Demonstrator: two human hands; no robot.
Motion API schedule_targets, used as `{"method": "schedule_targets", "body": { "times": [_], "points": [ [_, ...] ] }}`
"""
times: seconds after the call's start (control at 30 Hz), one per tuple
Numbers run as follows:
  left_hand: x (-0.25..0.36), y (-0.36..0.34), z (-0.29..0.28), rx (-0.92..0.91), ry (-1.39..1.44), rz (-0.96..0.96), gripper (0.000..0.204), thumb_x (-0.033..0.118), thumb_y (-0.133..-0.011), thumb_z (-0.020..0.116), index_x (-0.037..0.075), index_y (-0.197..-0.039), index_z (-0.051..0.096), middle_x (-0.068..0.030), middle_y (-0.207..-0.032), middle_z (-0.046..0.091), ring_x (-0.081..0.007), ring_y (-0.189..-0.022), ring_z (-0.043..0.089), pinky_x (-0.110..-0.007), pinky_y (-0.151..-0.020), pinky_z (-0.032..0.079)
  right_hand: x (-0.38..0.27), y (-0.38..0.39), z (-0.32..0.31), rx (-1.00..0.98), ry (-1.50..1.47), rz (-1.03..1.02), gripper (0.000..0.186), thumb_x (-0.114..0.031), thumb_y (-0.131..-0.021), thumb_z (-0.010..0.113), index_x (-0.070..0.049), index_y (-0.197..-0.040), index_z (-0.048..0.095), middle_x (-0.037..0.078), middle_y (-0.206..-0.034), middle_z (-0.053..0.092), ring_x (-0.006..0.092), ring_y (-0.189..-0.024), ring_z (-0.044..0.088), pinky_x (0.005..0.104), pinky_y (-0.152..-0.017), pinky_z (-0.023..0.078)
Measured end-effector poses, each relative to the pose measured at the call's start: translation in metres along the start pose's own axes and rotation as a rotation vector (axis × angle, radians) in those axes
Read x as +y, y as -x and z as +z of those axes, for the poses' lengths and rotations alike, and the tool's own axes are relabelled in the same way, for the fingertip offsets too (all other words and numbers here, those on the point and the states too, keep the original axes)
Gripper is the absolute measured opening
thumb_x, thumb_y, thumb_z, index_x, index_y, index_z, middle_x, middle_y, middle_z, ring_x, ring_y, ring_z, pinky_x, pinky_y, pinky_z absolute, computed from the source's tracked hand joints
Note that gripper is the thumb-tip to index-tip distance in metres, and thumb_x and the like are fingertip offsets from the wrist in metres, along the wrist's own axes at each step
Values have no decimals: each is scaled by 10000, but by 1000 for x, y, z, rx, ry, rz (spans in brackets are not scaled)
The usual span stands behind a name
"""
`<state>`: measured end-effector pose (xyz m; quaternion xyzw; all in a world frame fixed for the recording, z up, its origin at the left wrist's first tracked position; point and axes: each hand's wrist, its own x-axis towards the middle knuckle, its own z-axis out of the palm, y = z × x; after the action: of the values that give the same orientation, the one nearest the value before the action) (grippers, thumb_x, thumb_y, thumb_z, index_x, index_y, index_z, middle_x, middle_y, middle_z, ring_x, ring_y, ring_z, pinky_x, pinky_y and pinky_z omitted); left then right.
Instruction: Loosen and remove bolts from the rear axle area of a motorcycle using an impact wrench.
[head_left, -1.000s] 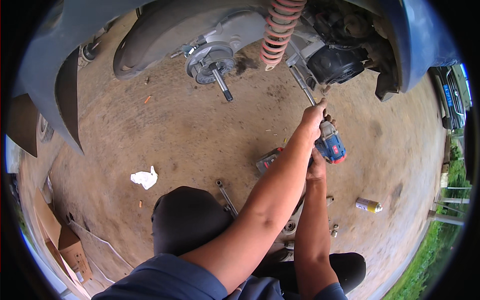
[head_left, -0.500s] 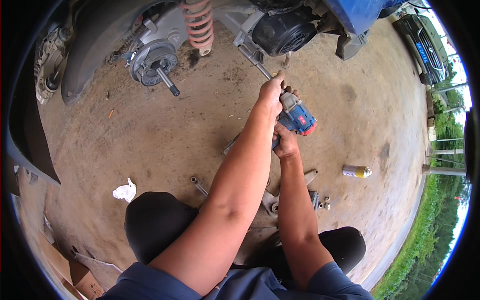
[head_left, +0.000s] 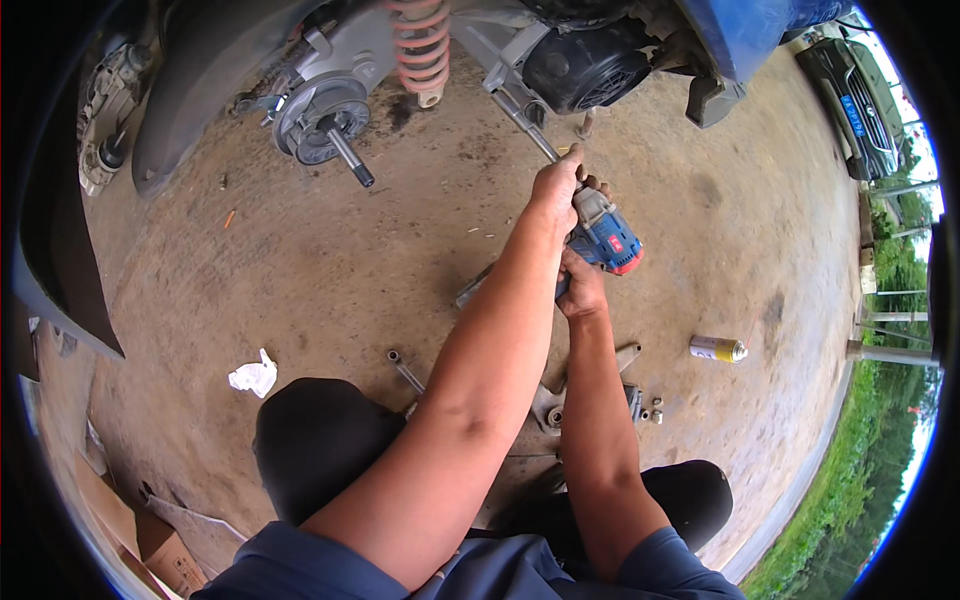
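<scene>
A blue and grey cordless impact wrench [head_left: 612,243] with a red rear end is held between my two hands. My right hand [head_left: 582,288] is closed around its handle below the body. At the wrench's nose, my left hand [head_left: 560,190] wraps around the near end of a long metal extension bar [head_left: 527,125]. The bar slants up and left to the underside of a raised scooter, beside its black round engine cover [head_left: 585,68]. Whatever the bar's far tip meets is too small to make out.
Left of the bar hang a red coil spring [head_left: 420,50] and a hub with a protruding axle [head_left: 345,155]. A spray can [head_left: 717,349], a ring-ended metal rod [head_left: 405,370], a metal bracket [head_left: 548,410] and white crumpled paper [head_left: 254,375] lie on the ground. A dark car [head_left: 850,105] stands at far right.
The whole view has shifted slightly, so the scene sits a little further right and lower. Both hands keep their hold on the wrench and bar, with little other visible movement.
</scene>
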<state>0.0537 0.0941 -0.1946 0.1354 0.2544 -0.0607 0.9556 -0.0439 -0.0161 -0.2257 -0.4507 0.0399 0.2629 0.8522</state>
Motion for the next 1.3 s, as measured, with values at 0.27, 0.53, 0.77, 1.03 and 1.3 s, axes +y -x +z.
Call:
{"method": "schedule_targets", "body": {
  "times": [0.27,0.53,0.77,1.03,1.3],
  "points": [
    [5,-2,-4,12,-41,7,406,383,-998,552,99,-747,410,-86,-649,478,-256,-600,569,-432,-618,554,7,-5,-5,9,10,32,54,-62,-887,633,-50,-938,620,-31,-710,576,56,-531,495,212,-491,425],
    [-7,1,-1,-11,-23,-9,406,401,-973,596,122,-722,441,-72,-634,496,-250,-556,571,-450,-571,537,10,-3,-18,124,64,12,97,-90,-864,663,-58,-908,583,-20,-678,537,80,-535,475,228,-504,402],
    [-1,2,-3,0,13,24,409,381,-960,625,107,-714,448,-58,-622,463,-234,-542,555,-433,-549,542,12,-6,-9,119,23,24,121,-77,-865,668,-48,-959,599,-20,-710,562,67,-538,477,212,-494,405],
    [-2,2,1,18,29,42,394,365,-953,641,108,-722,452,-51,-645,464,-215,-527,531,-421,-541,547,12,-8,-14,123,6,23,129,-58,-870,664,-43,-981,599,-18,-725,566,66,-542,477,210,-494,407],
    [0,5,0,17,18,41,399,381,-941,654,108,-726,458,-66,-647,490,-218,-534,544,-421,-546,553,12,-7,-13,103,-9,21,180,-63,-864,687,-39,-1019,600,-14,-756,586,64,-556,490,204,-501,415]
  ]
}}
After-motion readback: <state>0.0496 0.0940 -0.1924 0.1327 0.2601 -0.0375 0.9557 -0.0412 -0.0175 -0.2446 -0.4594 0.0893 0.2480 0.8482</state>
